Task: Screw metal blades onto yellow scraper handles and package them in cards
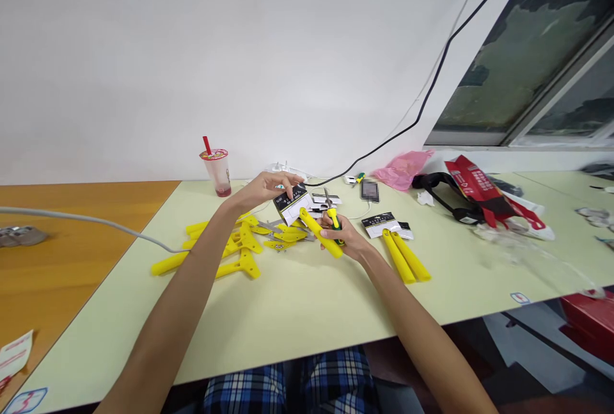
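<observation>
My left hand [278, 185] is closed on the edge of a black-and-white header card [293, 204]. A long yellow plastic handle [321, 233] hangs from that card and slants down to my right hand [349, 238]. My right fingers are wrapped round this handle and also round a screwdriver [332, 217] with a yellow-and-green grip, its shaft pointing up. Left of my hands lie several yellow forked handles [247, 263], beside a heap of yellow plastic parts [288, 235], metal blades and small screws. Two carded yellow handles [405, 257] rest to the right.
A plastic cup [218, 174] with a red straw stands near the wall. Behind my right hand are a small screen device [369, 191] and another screwdriver [359, 178]. Farther right are a pink bag [400, 169], a black strap and a red bag [480, 187]. A black cable [422, 107] runs down the wall.
</observation>
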`<state>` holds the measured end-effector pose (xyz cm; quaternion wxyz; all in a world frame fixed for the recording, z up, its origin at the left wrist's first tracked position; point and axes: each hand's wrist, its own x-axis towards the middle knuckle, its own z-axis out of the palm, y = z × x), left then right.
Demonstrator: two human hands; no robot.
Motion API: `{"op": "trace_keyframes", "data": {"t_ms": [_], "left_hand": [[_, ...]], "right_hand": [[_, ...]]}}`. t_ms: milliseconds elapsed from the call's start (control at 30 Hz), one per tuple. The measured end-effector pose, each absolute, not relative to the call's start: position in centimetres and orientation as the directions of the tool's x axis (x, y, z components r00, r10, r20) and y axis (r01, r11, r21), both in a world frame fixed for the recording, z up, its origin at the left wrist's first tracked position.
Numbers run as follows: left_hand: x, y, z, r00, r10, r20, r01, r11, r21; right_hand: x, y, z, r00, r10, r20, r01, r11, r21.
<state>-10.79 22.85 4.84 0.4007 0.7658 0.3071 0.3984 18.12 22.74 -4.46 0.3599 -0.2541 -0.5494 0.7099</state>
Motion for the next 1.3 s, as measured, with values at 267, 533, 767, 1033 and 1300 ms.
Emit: {"op": "trace_keyframes", "data": {"t_ms": [267,533,767,1033,1300], "left_hand": [[-8.7,23.8,2.4,0.39,0.918,0.074,0.341,-0.219,0.914],[-1.6,23.6,-2.7,0.407,0.896,0.175,0.357,-0.333,0.873],[6.6,19.5,-6.0,0.582,0.679,0.447,0.469,-0.729,0.498],[9.5,23.3,-7.3,0.675,0.578,0.459,0.6,-0.792,0.115],[10.0,24.7,-9.6,0.689,0.618,0.379,0.623,-0.772,0.125]], "right_hand": [[20.4,20.2,-4.7,-0.321,0.946,0.045,-0.037,0.035,-0.999],[28.2,16.4,-5.8,-0.014,0.999,-0.037,0.348,-0.03,-0.937],[31.9,16.8,-6.0,0.08,0.993,0.086,0.615,0.019,-0.789],[32.5,17.3,-5.1,0.113,0.994,0.002,0.504,-0.056,-0.862],[32.0,18.2,-6.5,0.082,0.992,0.101,0.714,0.012,-0.7]]}}
